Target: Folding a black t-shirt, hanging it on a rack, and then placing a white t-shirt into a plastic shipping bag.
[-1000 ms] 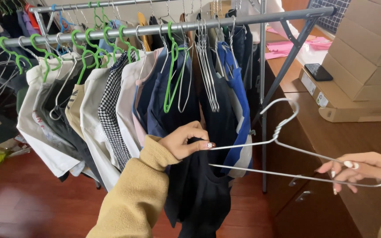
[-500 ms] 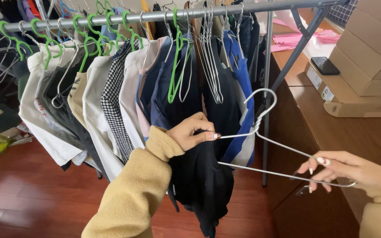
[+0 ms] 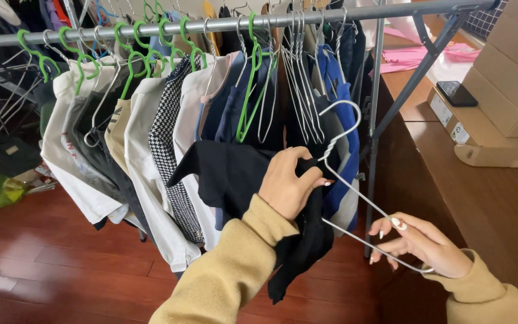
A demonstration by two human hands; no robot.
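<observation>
The clothes rail (image 3: 223,24) runs across the top from nine to one o'clock, packed with shirts on green hangers (image 3: 250,90) and a bunch of bare wire ones. At three o'clock the dark wooden tabletop (image 3: 481,198) carries stacked cardboard boxes (image 3: 511,84) and a black phone (image 3: 457,93). Below, at seven o'clock, is red-brown wooden floor (image 3: 49,264).

The black garment (image 3: 235,174) hangs in the middle of the rack, plain dark cloth, one flap of it pulled out to the left into a point, the rest drooping down past my sleeve. My left hand (image 3: 286,189) has its fingers curled tight into the cloth, gripping a fold of it.

The white wire hanger (image 3: 355,198) is thin, with a twisted neck and its hook up near twelve o'clock, free of the rail; one end of it lies against the garment by my left hand. My right hand (image 3: 421,243), at four o'clock, pinches the hanger's lower corner between thumb and fingers, the others loosely spread.
</observation>
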